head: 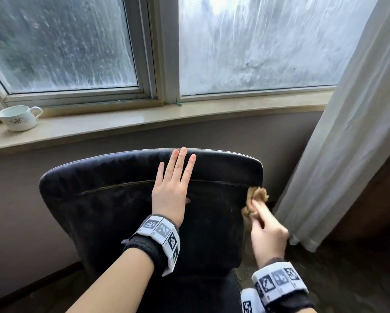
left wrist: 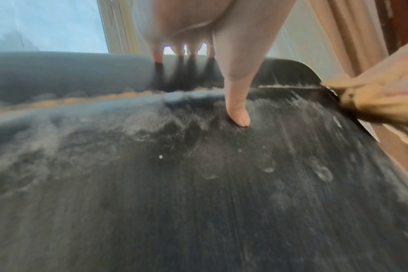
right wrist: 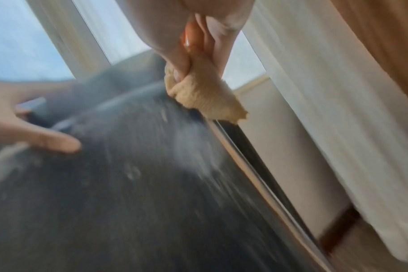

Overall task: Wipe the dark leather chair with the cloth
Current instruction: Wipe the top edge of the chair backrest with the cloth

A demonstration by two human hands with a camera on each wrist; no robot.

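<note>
At chair (head: 112, 199) right edge: right hand (head: 268, 236) grip pinches cloth (head: 256, 201); left hand (head: 170, 193) flat, fingers spread.

Soft daylight enters through the window (head: 257, 44), brightest at its top; the chair (head: 121, 211) stays dim. Head view is sharp, its edges bowed. Both wrist views are motion-smeared, worst below the right hand (right wrist: 193, 36) gripping the cloth (right wrist: 205, 99)

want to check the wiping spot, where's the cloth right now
In the head view the cloth is bunched in the right hand, against the right edge of the chair back, near the curtain. The left hand lies flat on the backrest.
</note>
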